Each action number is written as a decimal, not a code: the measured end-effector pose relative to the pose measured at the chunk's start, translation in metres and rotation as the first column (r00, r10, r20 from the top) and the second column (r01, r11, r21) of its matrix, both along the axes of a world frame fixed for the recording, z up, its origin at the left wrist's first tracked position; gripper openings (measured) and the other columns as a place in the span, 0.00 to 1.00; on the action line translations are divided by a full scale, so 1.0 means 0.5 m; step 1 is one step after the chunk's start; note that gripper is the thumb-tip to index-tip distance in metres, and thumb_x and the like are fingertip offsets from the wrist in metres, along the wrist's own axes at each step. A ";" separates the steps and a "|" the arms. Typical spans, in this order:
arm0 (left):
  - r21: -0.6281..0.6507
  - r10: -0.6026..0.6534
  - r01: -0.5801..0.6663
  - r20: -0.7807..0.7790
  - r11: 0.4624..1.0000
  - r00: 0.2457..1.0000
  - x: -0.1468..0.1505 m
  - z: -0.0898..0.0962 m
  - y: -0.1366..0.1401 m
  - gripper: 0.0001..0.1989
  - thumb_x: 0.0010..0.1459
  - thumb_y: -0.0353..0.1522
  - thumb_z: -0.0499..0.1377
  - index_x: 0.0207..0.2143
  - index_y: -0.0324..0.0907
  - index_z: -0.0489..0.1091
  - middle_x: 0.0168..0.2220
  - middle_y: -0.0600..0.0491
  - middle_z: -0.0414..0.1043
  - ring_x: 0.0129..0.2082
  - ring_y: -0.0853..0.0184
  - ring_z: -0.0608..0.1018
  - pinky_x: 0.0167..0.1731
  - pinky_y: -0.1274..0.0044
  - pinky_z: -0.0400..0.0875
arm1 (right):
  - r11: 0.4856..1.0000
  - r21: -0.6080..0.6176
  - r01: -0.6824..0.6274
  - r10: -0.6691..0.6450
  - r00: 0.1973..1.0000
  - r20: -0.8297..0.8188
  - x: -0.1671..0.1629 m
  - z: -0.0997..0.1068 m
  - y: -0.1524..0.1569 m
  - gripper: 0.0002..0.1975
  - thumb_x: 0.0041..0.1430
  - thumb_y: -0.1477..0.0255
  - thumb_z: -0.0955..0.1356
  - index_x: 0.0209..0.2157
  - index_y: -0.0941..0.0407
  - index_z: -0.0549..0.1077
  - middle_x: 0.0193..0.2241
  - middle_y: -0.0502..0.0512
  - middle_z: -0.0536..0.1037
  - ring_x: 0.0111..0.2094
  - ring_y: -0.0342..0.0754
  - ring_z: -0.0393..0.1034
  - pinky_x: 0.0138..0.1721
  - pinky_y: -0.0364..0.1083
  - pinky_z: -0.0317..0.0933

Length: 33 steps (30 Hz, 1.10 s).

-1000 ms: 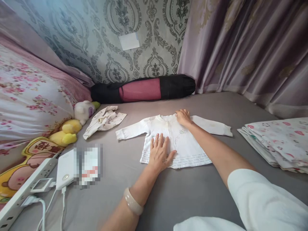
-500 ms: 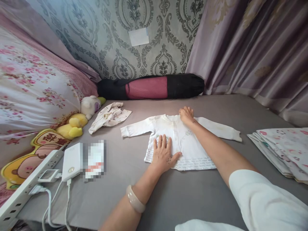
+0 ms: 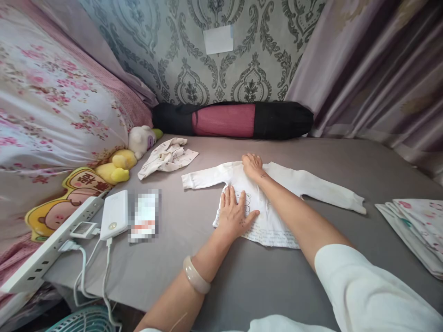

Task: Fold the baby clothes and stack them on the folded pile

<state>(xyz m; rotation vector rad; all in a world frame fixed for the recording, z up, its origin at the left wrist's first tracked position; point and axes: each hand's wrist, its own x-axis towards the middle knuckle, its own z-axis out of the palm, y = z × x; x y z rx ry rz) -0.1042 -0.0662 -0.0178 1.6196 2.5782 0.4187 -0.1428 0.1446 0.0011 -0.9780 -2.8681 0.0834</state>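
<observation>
1. The white shirt [image 3: 260, 198], thin wrinkled cloth with a printed hem, lies mid-bed [image 3: 346, 157], collar toward the far edge, beneath both my hands.
2. My left hand [image 3: 235, 212] rests flat on its front, fingers splayed, grasping nothing.
3. My right hand [image 3: 253, 167] bends over the collar; whether it grips, I can't tell.

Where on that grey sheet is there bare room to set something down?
The grey sheet is bare on the right, between the black-and-pink bag and the white shirt; also between the blurred white item and the left hand. The left edge is crowded: power strip, power bank, cables and yellow plush toy sit close together.
</observation>
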 end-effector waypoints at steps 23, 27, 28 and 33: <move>0.104 0.004 0.006 -0.092 0.995 0.996 -0.006 -0.011 -0.004 0.32 0.64 0.49 0.46 0.62 0.37 0.60 0.66 0.35 0.52 0.68 0.46 0.51 0.62 0.52 0.49 | 0.917 -0.361 0.167 -0.302 0.884 -0.358 0.225 0.013 0.037 0.22 0.66 0.75 0.58 0.60 0.56 0.63 0.57 0.56 0.71 0.57 0.44 0.64 0.56 0.42 0.56; 0.143 -0.194 0.208 -0.101 0.968 0.976 0.000 0.003 -0.005 0.29 0.66 0.46 0.44 0.63 0.39 0.58 0.68 0.42 0.50 0.69 0.54 0.49 0.64 0.56 0.47 | 0.795 -0.360 0.489 -0.598 0.735 -0.319 0.342 0.032 0.084 0.22 0.64 0.76 0.58 0.58 0.59 0.67 0.53 0.62 0.74 0.55 0.51 0.66 0.54 0.47 0.59; 0.123 -0.255 0.265 -0.093 0.956 0.963 0.002 0.007 -0.005 0.29 0.66 0.45 0.44 0.64 0.41 0.57 0.68 0.44 0.50 0.69 0.55 0.48 0.65 0.57 0.47 | 0.769 -0.357 0.531 -0.634 0.708 -0.312 0.369 0.036 0.093 0.22 0.63 0.77 0.58 0.57 0.60 0.67 0.52 0.64 0.74 0.55 0.53 0.66 0.54 0.49 0.58; 0.037 -0.387 0.387 -0.020 0.921 0.922 0.004 0.012 -0.005 0.28 0.67 0.45 0.45 0.63 0.43 0.58 0.66 0.47 0.56 0.68 0.57 0.54 0.64 0.58 0.50 | 0.566 -0.293 0.771 -0.824 0.515 -0.236 0.473 0.029 0.120 0.23 0.57 0.79 0.60 0.54 0.59 0.71 0.53 0.67 0.72 0.56 0.59 0.62 0.55 0.60 0.54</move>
